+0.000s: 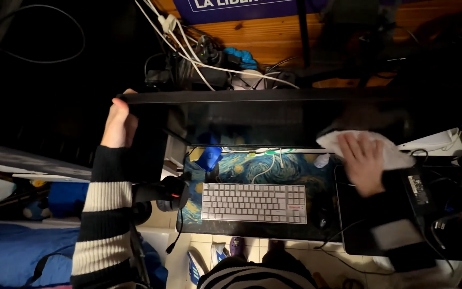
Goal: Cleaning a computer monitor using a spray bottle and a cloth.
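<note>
- Your left hand (118,124) grips the left end of the one dark monitor (274,120), fingers curled over its top edge and thumb on the near side; your sleeve is striped black and white.
- Your right hand (362,160) lies flat and spread, fingers wide, pressing one white cloth (389,147) against the lower right part of the screen.
- The monitor runs across the middle of the scene, its thin top edge facing you, its screen dark.
- Below it sits one white keyboard (253,203) on one desk mat (274,168) with a blue and yellow swirl pattern.
- One dark mouse (322,215) rests just right of the keyboard.
- One black headset (169,194) hangs at the left edge of the desk, near your left forearm.
- Several white cables (188,45) run across the far side behind the monitor; you cannot count them exactly, as they tangle.
- One black power brick (418,190) lies on the right, near your right wrist.
- Blue bedding (6,257) fills the near left corner.
</note>
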